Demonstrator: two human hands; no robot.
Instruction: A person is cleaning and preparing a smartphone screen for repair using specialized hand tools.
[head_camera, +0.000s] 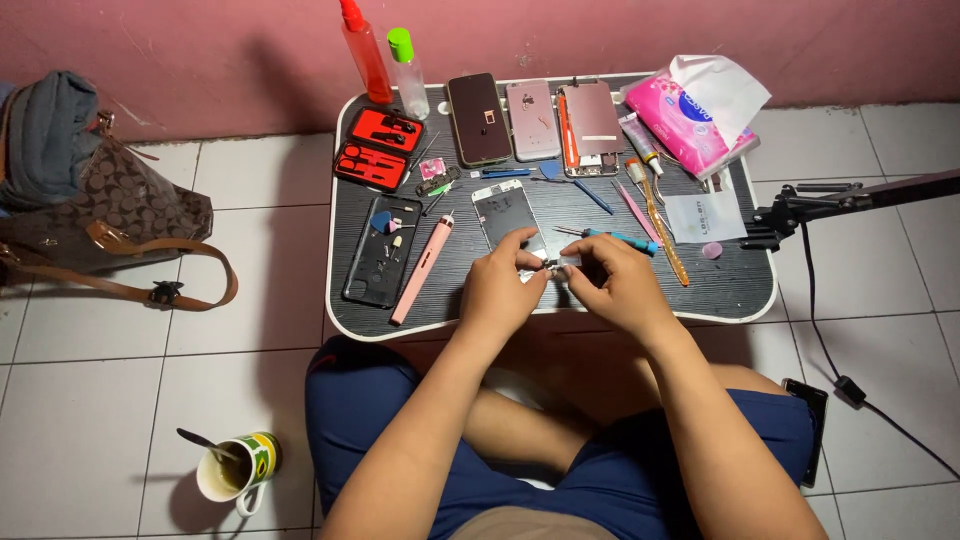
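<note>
Both hands, left hand (497, 290) and right hand (617, 283), pinch a small part (563, 262) between closed fingertips over the counter (740, 290). A phone screen (507, 214) lies just beyond them.

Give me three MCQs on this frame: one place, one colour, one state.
1. Where is the mug?
A. on the tray table
B. on the floor tiles, left of the person's knee
C. inside the handbag

2. What colour is the cap of the clear bottle?
A. green
B. blue
C. black

3. What are the hands doing?
A. resting on the lap
B. left hand and right hand together pinch a small part at the lower end of the phone screen panel
C. one holds the pink pen-shaped tool

B: it stands on the tiles.
A: the cap is bright green.
B: the fingers of both meet on the small part.
</note>
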